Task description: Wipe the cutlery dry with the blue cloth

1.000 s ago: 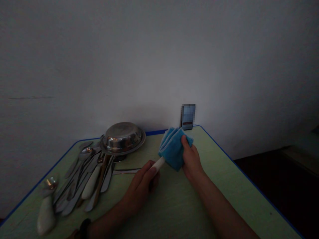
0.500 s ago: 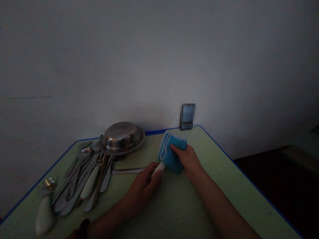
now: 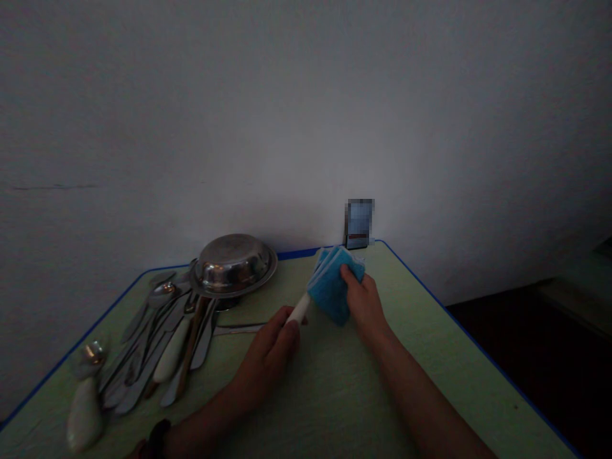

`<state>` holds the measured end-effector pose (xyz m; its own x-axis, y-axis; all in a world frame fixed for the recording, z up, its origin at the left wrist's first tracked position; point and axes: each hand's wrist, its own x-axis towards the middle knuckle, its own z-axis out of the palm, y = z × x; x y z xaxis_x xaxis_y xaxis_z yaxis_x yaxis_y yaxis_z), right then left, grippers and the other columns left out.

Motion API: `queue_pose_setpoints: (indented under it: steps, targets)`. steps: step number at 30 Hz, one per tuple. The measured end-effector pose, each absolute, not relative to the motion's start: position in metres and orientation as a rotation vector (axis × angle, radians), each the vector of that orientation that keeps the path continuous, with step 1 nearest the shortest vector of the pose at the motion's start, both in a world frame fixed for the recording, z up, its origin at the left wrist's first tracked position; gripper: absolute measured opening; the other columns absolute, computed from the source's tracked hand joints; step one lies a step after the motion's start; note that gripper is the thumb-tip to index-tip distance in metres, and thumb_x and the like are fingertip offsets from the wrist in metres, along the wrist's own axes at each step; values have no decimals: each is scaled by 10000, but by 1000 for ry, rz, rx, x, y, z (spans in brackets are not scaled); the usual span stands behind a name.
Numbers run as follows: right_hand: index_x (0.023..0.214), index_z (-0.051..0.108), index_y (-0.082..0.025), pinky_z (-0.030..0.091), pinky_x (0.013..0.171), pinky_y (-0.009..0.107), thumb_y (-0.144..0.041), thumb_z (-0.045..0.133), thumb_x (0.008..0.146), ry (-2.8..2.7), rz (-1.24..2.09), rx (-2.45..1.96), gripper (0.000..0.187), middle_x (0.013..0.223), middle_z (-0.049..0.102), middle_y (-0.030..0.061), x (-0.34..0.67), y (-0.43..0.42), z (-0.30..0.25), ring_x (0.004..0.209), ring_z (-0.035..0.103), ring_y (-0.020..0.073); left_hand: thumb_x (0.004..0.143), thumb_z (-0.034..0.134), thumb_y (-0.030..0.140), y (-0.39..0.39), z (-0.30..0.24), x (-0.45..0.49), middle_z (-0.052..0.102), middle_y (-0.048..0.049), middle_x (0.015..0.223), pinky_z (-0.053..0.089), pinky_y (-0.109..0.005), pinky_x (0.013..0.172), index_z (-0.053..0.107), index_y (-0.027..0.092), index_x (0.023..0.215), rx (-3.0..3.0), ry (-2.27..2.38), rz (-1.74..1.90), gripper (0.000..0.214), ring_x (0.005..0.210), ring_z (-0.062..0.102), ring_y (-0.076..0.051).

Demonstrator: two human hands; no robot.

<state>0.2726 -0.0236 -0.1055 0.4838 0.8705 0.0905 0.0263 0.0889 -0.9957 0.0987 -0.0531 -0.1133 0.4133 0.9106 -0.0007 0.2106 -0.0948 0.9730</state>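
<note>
Closed around a white handle [image 3: 299, 311], my left hand [image 3: 271, 344] holds a utensil whose far end is wrapped in a folded blue cloth [image 3: 331, 294]. The cloth hides what kind of utensil it is. My right hand [image 3: 366, 303] pinches the cloth, thumb on top, pressing it about the utensil. Left of my left hand, a metal utensil handle [image 3: 239, 329] lies crosswise on the table, partly hidden behind that hand.
An upturned metal bowl [image 3: 234, 262] sits at the back of the green table [image 3: 459, 389]. Several knives, spoons and other cutlery [image 3: 153, 347] spread at the left, with a white-handled utensil [image 3: 85, 414] nearest me. A phone [image 3: 359, 223] leans against the wall.
My right hand and the cloth have moved slightly up and right along the utensil. My left hand has shifted a little left and down, and more of the white handle shows.
</note>
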Motion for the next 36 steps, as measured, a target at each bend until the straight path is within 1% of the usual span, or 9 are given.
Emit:
queue_pose_setpoints:
  steps: [4, 10, 13, 16, 18, 20, 25, 30, 36]
  targets:
    - [817, 647, -168, 427, 616, 293, -479, 565, 667, -571, 892, -1227, 355, 760, 664, 35, 277, -17, -111, 682, 583, 188, 883, 308, 376, -54, -117, 99, 315, 76, 575, 253, -185, 418, 421, 176, 1002, 1458, 947, 883, 259, 464, 279, -83]
    - [792, 656, -161, 447, 669, 306, -503, 603, 633, -640, 927, -1256, 381, 709, 668, 29, 270, -18, -116, 714, 599, 200, 877, 335, 374, -60, -108, 97, 416, 42, 628, 306, -207, 464, 437, 175, 1033, 1767, 999, 789, 273, 518, 373, -105]
    - [849, 649, -169, 461, 713, 337, -511, 589, 655, -487, 1094, -1142, 398, 810, 683, 43, 262, -22, -108, 767, 613, 213, 870, 337, 362, -61, -102, 98, 455, 28, 640, 325, -228, 510, 465, 168, 1004, 1925, 1036, 724, 268, 564, 424, -126]
    - [934, 626, -180, 455, 792, 352, -507, 481, 752, -322, 1337, -820, 401, 911, 679, 46, 255, -28, -93, 871, 609, 207, 871, 325, 351, -60, -99, 100, 488, 17, 661, 339, -239, 538, 479, 168, 980, 1975, 1084, 671, 264, 591, 459, -138]
    - [987, 612, -166, 433, 844, 354, -563, 351, 797, -420, 1486, -598, 512, 949, 669, 65, 252, -33, -84, 952, 585, 207, 877, 303, 350, -60, -99, 101, 499, 13, 674, 345, -241, 547, 483, 170, 959, 1990, 1084, 635, 267, 600, 466, -141]
    - [980, 611, -174, 428, 855, 357, -582, 298, 807, -446, 1528, -516, 543, 939, 670, 60, 250, -35, -82, 968, 576, 205, 883, 282, 353, -60, -98, 102, 501, 10, 684, 350, -240, 550, 481, 175, 936, 1994, 1076, 615, 272, 602, 467, -141]
    - [896, 596, -226, 450, 797, 292, -409, 530, 756, -474, 1411, -636, 240, 849, 662, -8, 246, -32, -96, 844, 595, 154, 885, 268, 347, -61, -96, 102, 479, 14, 663, 360, -244, 558, 473, 180, 872, 1993, 1083, 593, 266, 608, 469, -148]
    - [997, 510, -254, 458, 687, 270, -342, 653, 660, -698, 1253, -847, 377, 827, 640, -21, 244, -32, -104, 723, 584, 128, 880, 298, 343, -60, -99, 99, 516, 2, 711, 371, -250, 588, 469, 184, 843, 2067, 994, 487, 237, 643, 496, -153]
    - [844, 589, -172, 409, 612, 236, -414, 559, 721, -933, 1009, -1081, 273, 759, 609, 0, 248, -31, -110, 653, 524, 116, 875, 304, 334, -60, -100, 99, 508, 7, 686, 360, -249, 582, 466, 186, 812, 2086, 984, 462, 227, 623, 483, -149]
